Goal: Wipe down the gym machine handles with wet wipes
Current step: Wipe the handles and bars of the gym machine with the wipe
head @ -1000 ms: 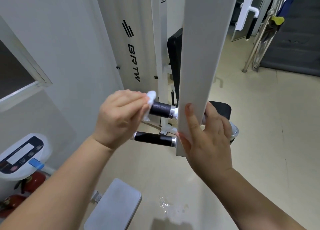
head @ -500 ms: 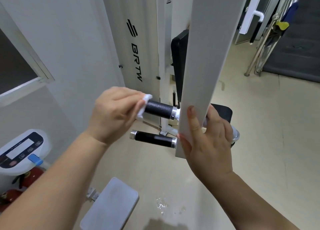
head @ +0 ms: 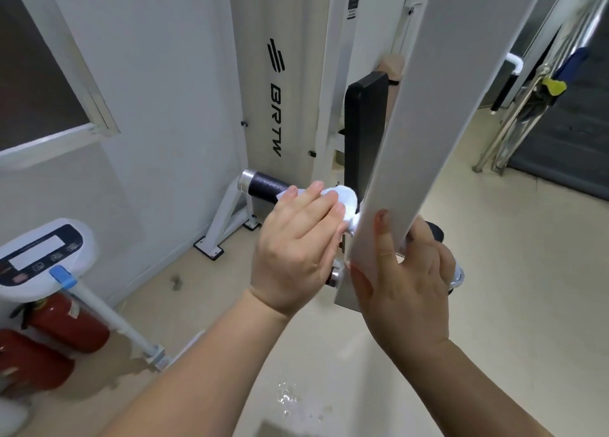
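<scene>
Head view: white machine arm (head: 445,107) is steadied by right grip (head: 408,285), thumb in front, fingers curled behind; a slip there could let it swing. Left grip (head: 296,255) wraps black handle (head: 267,187) near arm end, holding wet wipe (head: 342,199); bunched wipe may miss outer end. Floor drips (head: 290,397) = slip risk.

Matt textured blk handle (head: 267,187), chrome cap (head: 246,180)

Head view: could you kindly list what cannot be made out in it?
All in the head view:
Lower handle: the left hand hides all but its chrome end.
Wipe: mostly under the left hand's fingers.
Right-side handle: behind the beam and right hand.
Nearer fire extinguisher: cut off by the left edge.
</scene>
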`<act>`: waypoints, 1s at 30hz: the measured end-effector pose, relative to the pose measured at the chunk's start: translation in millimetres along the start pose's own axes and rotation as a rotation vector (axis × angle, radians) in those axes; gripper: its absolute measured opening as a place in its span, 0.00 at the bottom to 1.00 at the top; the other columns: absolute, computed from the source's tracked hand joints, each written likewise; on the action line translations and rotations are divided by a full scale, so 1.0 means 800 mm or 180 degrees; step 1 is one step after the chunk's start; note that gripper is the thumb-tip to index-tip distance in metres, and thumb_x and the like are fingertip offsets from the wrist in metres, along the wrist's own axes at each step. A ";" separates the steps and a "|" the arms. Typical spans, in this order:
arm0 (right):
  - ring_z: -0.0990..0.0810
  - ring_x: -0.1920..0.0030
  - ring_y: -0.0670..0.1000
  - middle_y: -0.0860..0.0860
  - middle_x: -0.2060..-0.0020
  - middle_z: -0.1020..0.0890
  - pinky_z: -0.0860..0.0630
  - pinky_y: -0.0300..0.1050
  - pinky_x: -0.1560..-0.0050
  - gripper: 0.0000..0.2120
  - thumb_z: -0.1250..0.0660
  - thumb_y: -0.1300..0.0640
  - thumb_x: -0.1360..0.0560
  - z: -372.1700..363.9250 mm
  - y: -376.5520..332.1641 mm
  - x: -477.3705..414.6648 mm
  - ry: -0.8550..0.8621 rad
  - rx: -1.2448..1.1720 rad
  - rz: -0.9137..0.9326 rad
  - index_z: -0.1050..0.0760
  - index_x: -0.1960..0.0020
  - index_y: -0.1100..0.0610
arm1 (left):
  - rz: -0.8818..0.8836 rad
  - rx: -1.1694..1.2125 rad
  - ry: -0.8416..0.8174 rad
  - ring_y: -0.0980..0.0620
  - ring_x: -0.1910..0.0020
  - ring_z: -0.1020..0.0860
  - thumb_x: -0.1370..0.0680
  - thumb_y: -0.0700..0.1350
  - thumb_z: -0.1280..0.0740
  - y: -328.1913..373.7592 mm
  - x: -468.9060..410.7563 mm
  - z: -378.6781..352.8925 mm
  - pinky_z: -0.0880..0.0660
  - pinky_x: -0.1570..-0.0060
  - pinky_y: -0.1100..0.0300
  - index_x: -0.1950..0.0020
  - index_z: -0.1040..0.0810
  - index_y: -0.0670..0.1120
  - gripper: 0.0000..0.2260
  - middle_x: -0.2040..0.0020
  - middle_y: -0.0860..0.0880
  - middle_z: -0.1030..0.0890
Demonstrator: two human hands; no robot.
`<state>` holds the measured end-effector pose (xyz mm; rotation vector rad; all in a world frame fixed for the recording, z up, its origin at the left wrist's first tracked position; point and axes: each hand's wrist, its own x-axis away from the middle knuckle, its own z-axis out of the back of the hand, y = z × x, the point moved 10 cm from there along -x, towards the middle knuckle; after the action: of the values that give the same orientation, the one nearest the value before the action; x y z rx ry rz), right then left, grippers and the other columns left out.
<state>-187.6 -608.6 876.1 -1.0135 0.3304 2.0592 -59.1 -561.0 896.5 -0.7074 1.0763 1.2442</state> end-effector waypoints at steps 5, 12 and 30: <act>0.31 0.40 0.62 0.69 0.33 0.31 0.36 0.59 0.37 0.38 0.32 0.48 0.24 0.001 0.001 0.000 -0.0104 -0.0113 0.0182 0.49 0.22 0.47 | 0.1018 -0.0164 0.0498 0.34 0.29 0.28 0.18 0.42 0.34 -0.024 0.024 0.012 0.30 0.29 0.43 0.39 0.17 0.38 0.12 0.33 0.36 0.22; 0.33 0.38 0.63 0.71 0.32 0.31 0.38 0.58 0.36 0.40 0.27 0.52 0.25 0.002 0.001 0.005 -0.0132 -0.0184 0.0247 0.48 0.22 0.49 | 0.2452 0.0266 0.1146 0.38 0.22 0.36 0.19 0.41 0.37 -0.027 0.024 -0.001 0.37 0.24 0.54 0.36 0.19 0.37 0.15 0.25 0.34 0.32; 0.27 0.40 0.69 0.70 0.30 0.32 0.37 0.61 0.37 0.42 0.29 0.50 0.24 -0.006 -0.002 0.009 -0.0353 -0.0073 0.0141 0.52 0.21 0.48 | 0.1790 -0.0737 0.1303 0.39 0.56 0.24 0.23 0.41 0.27 -0.044 0.020 0.051 0.30 0.50 0.54 0.55 0.12 0.44 0.05 0.52 0.42 0.20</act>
<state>-186.3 -606.1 867.6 -0.9084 0.2747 2.1540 -15.3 -525.8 892.8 -0.8949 1.5519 1.7722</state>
